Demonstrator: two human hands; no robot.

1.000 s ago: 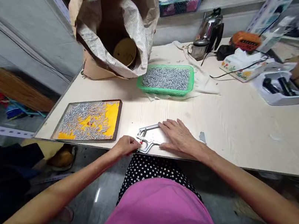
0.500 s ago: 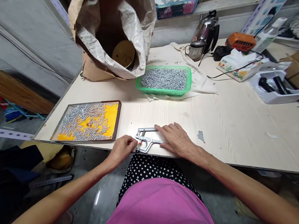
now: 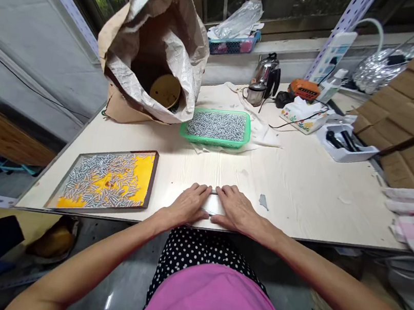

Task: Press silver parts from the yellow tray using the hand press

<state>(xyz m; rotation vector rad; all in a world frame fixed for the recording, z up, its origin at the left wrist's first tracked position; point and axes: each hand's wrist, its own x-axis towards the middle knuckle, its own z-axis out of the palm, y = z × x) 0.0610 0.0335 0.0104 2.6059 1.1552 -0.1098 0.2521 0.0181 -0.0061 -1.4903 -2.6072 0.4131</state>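
A pair of grey metal snap-fastener pliers [image 3: 214, 193] lies at the table's front edge, mostly covered by both hands. My left hand [image 3: 188, 205] is wrapped over the jaw end, so the jaws and anything in them are hidden. My right hand [image 3: 236, 211] closes round the handle end, thumb on the near side and fingers on the far side. Between the hands, short stretches of the two handles show. To the left, a shallow tray [image 3: 152, 180] with a yellow bottom holds many small metal pins [image 3: 99, 172].
Behind my hands stands a green basket [image 3: 247, 135] full of small metal pieces. A large open sack [image 3: 199, 35] is at the back left. A grey scrap [image 3: 263, 202] lies right of my hands. Farther back are a metal kettle [image 3: 265, 73], a tissue pack [image 3: 304, 115] and a white tray [image 3: 347, 155].
My left hand has gone from pinching beside the jaws to covering the jaw end. My right hand has closed over the handles. The view has tilted up and shifted slightly.
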